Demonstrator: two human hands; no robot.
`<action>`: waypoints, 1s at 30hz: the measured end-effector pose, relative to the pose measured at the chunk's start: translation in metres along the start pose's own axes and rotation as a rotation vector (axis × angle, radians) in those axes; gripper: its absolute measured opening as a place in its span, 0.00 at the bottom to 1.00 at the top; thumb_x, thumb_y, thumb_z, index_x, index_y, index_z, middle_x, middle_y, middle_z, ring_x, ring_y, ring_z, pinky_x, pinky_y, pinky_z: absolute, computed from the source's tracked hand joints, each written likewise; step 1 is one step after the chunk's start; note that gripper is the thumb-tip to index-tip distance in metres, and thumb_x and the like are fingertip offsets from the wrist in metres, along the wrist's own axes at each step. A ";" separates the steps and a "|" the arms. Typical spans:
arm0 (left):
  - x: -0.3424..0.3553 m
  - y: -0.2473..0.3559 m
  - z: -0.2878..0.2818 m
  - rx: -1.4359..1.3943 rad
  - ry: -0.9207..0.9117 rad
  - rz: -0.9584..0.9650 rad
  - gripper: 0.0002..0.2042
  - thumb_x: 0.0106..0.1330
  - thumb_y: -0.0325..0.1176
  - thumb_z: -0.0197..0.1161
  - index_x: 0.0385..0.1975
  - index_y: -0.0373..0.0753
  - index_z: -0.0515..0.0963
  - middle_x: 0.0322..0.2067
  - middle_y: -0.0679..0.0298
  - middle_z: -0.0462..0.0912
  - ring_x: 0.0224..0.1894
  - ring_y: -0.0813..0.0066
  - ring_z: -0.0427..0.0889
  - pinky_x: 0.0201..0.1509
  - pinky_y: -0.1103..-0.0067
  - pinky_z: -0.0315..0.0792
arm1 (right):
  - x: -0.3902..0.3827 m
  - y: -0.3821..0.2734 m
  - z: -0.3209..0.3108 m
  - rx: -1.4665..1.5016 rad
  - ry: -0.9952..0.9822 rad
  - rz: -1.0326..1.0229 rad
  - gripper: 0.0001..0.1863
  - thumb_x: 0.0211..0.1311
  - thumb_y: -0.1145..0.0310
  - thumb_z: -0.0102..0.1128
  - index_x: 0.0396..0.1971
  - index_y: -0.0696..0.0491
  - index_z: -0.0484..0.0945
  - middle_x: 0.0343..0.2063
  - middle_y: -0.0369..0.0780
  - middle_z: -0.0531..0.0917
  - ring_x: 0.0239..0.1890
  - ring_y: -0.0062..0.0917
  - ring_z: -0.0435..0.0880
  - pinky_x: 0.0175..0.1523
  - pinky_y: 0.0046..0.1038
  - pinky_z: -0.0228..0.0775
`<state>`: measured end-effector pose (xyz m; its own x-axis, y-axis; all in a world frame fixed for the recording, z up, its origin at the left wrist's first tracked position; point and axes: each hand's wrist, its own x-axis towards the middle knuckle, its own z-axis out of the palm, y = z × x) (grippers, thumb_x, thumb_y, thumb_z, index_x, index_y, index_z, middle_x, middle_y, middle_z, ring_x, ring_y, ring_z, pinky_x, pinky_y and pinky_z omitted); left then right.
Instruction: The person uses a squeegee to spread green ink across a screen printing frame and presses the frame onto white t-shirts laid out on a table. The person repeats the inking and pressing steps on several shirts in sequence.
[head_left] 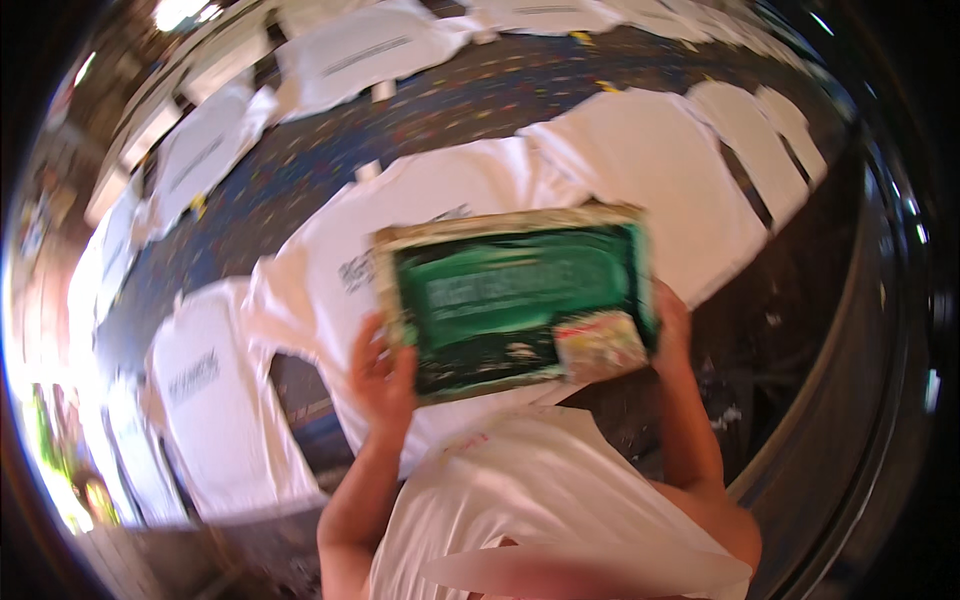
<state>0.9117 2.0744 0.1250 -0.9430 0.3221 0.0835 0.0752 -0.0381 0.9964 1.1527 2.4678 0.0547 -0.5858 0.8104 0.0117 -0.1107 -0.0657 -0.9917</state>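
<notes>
A rectangular screen-printing frame (500, 250) with a pale rim, a green mesh and blurred lighter lettering is held up over a white T-shirt (340, 220), hiding part of its dark print. A pale, mottled square patch (598, 345) sits at the frame's lower right corner. My left hand (385, 375) grips the frame's lower left edge, fingers curled at the side. On the opposite edge, my right hand (670, 330) is closed round the side, its fingertips partly hidden.
A long dark, speckled table (330, 140) bears rows of white shirts, some printed, such as one at lower left (210, 400) and another at the back (360, 60). A dark ledge (820, 330) runs along the right. My own torso fills the bottom.
</notes>
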 end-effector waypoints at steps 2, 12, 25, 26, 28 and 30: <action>-0.016 -0.009 0.021 -0.009 -0.073 0.010 0.33 0.73 0.14 0.68 0.79 0.33 0.71 0.69 0.53 0.79 0.62 0.69 0.85 0.56 0.76 0.86 | -0.041 -0.007 -0.037 0.003 0.083 0.041 0.27 0.87 0.60 0.54 0.70 0.66 0.80 0.60 0.43 0.88 0.60 0.29 0.87 0.70 0.34 0.76; -0.070 -0.017 0.103 0.033 -0.309 -0.136 0.33 0.78 0.34 0.73 0.80 0.33 0.69 0.64 0.46 0.83 0.54 0.59 0.88 0.56 0.69 0.84 | -0.156 -0.043 -0.144 0.017 0.272 0.017 0.33 0.91 0.50 0.45 0.70 0.66 0.80 0.63 0.46 0.85 0.60 0.32 0.86 0.66 0.38 0.78; -0.125 -0.030 0.245 0.083 -0.394 -0.074 0.43 0.80 0.32 0.71 0.88 0.36 0.52 0.74 0.45 0.78 0.74 0.63 0.78 0.77 0.71 0.70 | -0.076 -0.040 -0.292 0.092 0.198 0.019 0.33 0.91 0.51 0.49 0.71 0.69 0.78 0.62 0.48 0.86 0.61 0.35 0.86 0.68 0.39 0.78; -0.131 -0.032 0.261 0.048 -0.380 -0.081 0.43 0.80 0.30 0.71 0.88 0.35 0.52 0.75 0.46 0.77 0.75 0.65 0.76 0.78 0.72 0.68 | -0.059 -0.043 -0.306 0.120 0.185 0.027 0.33 0.91 0.51 0.49 0.71 0.69 0.78 0.62 0.48 0.86 0.61 0.35 0.86 0.68 0.39 0.78; -0.145 -0.032 0.296 0.021 -0.314 -0.081 0.43 0.80 0.28 0.71 0.88 0.34 0.51 0.75 0.49 0.76 0.74 0.68 0.74 0.79 0.72 0.67 | -0.025 -0.053 -0.334 0.178 0.160 0.053 0.33 0.91 0.52 0.49 0.71 0.70 0.78 0.62 0.49 0.86 0.61 0.36 0.86 0.68 0.39 0.77; -0.160 -0.024 0.320 -0.002 -0.257 -0.103 0.44 0.79 0.27 0.71 0.89 0.33 0.51 0.76 0.51 0.75 0.74 0.70 0.73 0.79 0.73 0.67 | 0.004 -0.071 -0.358 0.186 0.124 0.064 0.33 0.91 0.52 0.49 0.70 0.70 0.77 0.61 0.50 0.86 0.62 0.38 0.86 0.69 0.40 0.76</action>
<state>1.1646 2.3266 0.0911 -0.8326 0.5536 -0.0178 -0.0178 0.0054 0.9998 1.4452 2.6843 0.0788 -0.4945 0.8657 -0.0780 -0.2288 -0.2162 -0.9491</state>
